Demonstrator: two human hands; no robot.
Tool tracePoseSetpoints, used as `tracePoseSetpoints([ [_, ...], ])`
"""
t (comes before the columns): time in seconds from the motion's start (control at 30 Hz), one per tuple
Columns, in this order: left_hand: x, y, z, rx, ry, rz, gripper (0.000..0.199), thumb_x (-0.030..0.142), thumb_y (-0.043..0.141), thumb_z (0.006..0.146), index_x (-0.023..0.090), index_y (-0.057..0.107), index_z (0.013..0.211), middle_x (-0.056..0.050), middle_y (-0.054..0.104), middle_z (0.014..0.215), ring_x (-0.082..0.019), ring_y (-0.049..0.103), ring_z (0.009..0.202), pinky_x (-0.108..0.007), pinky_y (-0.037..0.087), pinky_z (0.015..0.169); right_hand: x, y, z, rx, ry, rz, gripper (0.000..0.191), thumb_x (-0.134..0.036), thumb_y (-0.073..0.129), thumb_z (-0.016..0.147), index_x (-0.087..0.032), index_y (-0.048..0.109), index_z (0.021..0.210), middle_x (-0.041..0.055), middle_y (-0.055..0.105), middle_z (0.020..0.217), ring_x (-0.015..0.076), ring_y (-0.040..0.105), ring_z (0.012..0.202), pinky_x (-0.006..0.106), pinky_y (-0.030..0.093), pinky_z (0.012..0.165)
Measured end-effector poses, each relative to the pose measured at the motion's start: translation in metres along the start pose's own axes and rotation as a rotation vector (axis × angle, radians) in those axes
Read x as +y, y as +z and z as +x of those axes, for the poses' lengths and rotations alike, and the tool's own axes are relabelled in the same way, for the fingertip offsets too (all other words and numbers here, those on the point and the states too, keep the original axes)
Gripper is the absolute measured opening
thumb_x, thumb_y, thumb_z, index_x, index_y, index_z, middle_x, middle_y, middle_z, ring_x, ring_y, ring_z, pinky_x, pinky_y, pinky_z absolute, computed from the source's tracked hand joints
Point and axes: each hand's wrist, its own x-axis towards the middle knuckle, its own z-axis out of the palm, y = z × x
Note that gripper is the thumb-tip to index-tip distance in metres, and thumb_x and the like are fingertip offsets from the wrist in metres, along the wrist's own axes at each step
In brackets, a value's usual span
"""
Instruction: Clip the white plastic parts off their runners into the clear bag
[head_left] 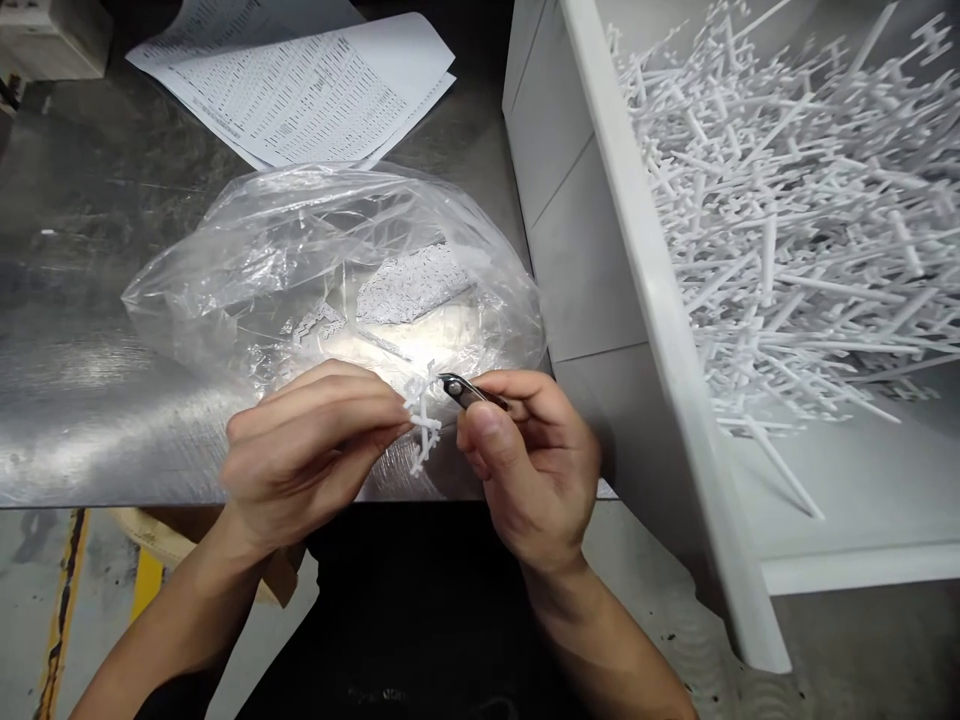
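Note:
My left hand [311,440] pinches a small branched white plastic sprue [424,425] between thumb and fingers, above the front of the table. My right hand [536,450] is closed around small metal nail clippers [461,390], whose jaws point left at the top of the sprue. Whether the jaws touch the plastic, I cannot tell. Behind both hands lies a clear plastic bag [300,235], with a heap of tiny white pieces [412,285] inside and a smaller cluster to its left.
On the right stands a white bin [652,260] filled with many tangled white sprues [795,220]. Printed paper sheets [315,95] lie behind the bag on the metal table [75,350]. A pale box-like object [56,40] sits at the far left corner.

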Motion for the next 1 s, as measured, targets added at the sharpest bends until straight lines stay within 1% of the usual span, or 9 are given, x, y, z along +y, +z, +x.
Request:
tracePoseSetpoints([
  [0.17, 0.0011, -0.0006, 0.0009, -0.036, 0.014, -0.027, 0.025, 0.005, 0.079, 0.095, 0.025, 0.077, 0.111, 0.000, 0.081, 0.091, -0.017, 0.078, 0.081, -0.033, 0.066, 0.073, 0.0012, -0.0005, -0.0018, -0.001, -0.023, -0.023, 0.014, -0.034, 0.081, 0.100, -0.024, 0.076, 0.108, -0.0057, 0.065, 0.068, 0.0075, 0.049, 0.049, 0.021, 0.047, 0.050],
  [0.33, 0.0008, -0.0022, -0.0030, -0.024, 0.008, -0.034, 0.030, 0.001, 0.081, 0.091, 0.022, 0.078, 0.112, -0.002, 0.081, 0.095, -0.018, 0.078, 0.085, -0.034, 0.067, 0.075, 0.0012, -0.0007, -0.0020, 0.012, -0.028, -0.024, 0.011, -0.032, 0.080, 0.101, -0.024, 0.076, 0.107, -0.0059, 0.065, 0.068, 0.0081, 0.050, 0.050, 0.022, 0.051, 0.051],
  [0.47, -0.0006, -0.0020, -0.0045, -0.036, 0.012, -0.056, 0.028, 0.002, 0.079, 0.093, 0.022, 0.078, 0.113, -0.002, 0.081, 0.096, -0.017, 0.078, 0.084, -0.035, 0.067, 0.075, 0.0006, -0.0010, -0.0022, 0.004, -0.029, -0.025, 0.010, -0.030, 0.081, 0.100, -0.025, 0.077, 0.108, -0.0060, 0.066, 0.070, 0.0078, 0.052, 0.051, 0.021, 0.051, 0.053],
  [0.63, -0.0001, -0.0028, -0.0056, -0.067, -0.014, -0.086, 0.032, -0.004, 0.079, 0.090, 0.019, 0.078, 0.112, -0.003, 0.081, 0.096, -0.017, 0.077, 0.087, -0.035, 0.067, 0.079, -0.0006, -0.0010, -0.0029, 0.004, -0.027, -0.046, 0.010, -0.029, 0.081, 0.100, -0.025, 0.077, 0.108, -0.0058, 0.066, 0.070, 0.0082, 0.053, 0.052, 0.021, 0.050, 0.052],
  [0.73, 0.0005, -0.0037, -0.0054, -0.082, -0.014, -0.107, 0.033, -0.005, 0.078, 0.089, 0.019, 0.078, 0.111, -0.004, 0.080, 0.097, -0.017, 0.078, 0.089, -0.035, 0.067, 0.080, -0.0015, -0.0007, -0.0029, -0.006, -0.027, -0.065, 0.009, -0.030, 0.079, 0.101, -0.024, 0.075, 0.107, -0.0051, 0.067, 0.070, 0.0094, 0.054, 0.052, 0.023, 0.050, 0.051],
  [0.83, 0.0004, -0.0032, -0.0039, -0.101, -0.005, -0.138, 0.032, -0.003, 0.078, 0.091, 0.020, 0.078, 0.112, -0.003, 0.081, 0.097, -0.017, 0.078, 0.087, -0.035, 0.068, 0.079, -0.0022, -0.0002, -0.0027, -0.007, -0.023, -0.107, 0.010, -0.032, 0.077, 0.103, -0.023, 0.074, 0.106, -0.0046, 0.067, 0.070, 0.0109, 0.054, 0.053, 0.026, 0.050, 0.053],
  [1.0, 0.0005, 0.0005, 0.0006, -0.073, -0.075, -0.163, 0.029, 0.002, 0.081, 0.092, 0.025, 0.079, 0.110, 0.001, 0.080, 0.089, -0.016, 0.078, 0.080, -0.033, 0.068, 0.074, -0.0039, 0.0030, 0.0016, 0.010, -0.021, -0.143, 0.011, -0.032, 0.073, 0.105, -0.022, 0.071, 0.099, -0.0055, 0.061, 0.066, 0.0111, 0.053, 0.055, 0.026, 0.046, 0.054],
])
